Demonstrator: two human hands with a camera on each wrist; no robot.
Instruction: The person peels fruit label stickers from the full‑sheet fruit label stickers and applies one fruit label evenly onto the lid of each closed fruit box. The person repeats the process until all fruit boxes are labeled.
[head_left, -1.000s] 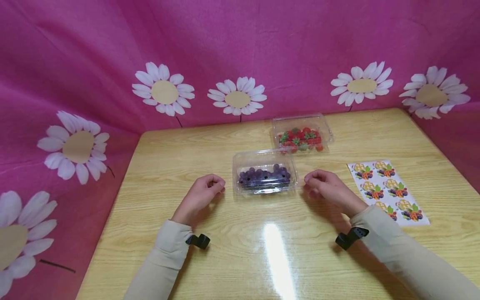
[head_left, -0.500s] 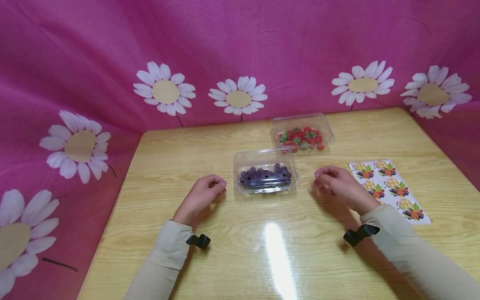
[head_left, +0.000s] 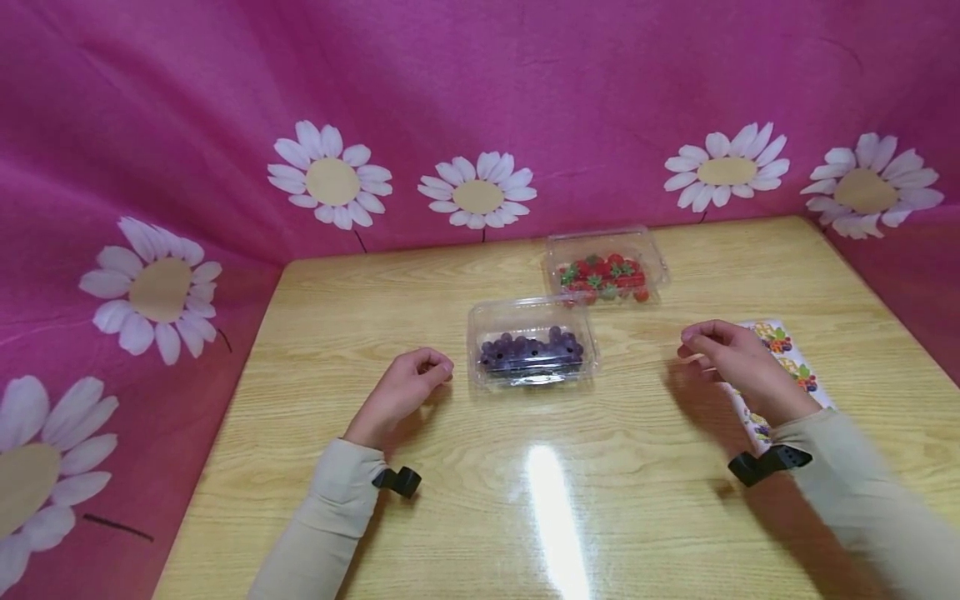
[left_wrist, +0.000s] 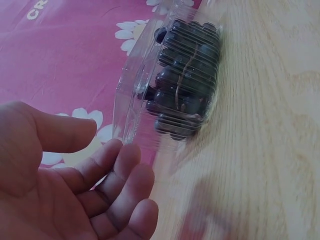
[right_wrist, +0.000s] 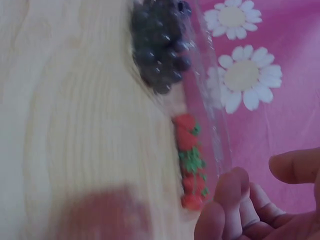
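- Left hand (head_left: 408,383): released, fingers loosely bent and holding nothing; it is just beside the left end of the clear grape box (head_left: 531,310), apart from it.
- Right hand (head_left: 738,362): also released, fingers loosely bent with nothing between them; it is over the left part of the sticker sheet (head_left: 798,377), hiding some of it; whether it touches the paper I cannot tell.
- Grape box: between the hands, nearer the left one, standing on the worktop (head_left: 360,312); dark grapes (head_left: 532,350) fill its lower part.
- Strawberry box (head_left: 603,242): behind the grape box and to its right, also clear; red strawberries (head_left: 607,277) with green leaves inside; contact between the boxes is unclear.
- Beige sleeves (head_left: 322,500), a black strap (head_left: 397,482) at each wrist.
- Beyond the worktop: magenta cloth (head_left: 585,83) with white flowers (head_left: 332,181).
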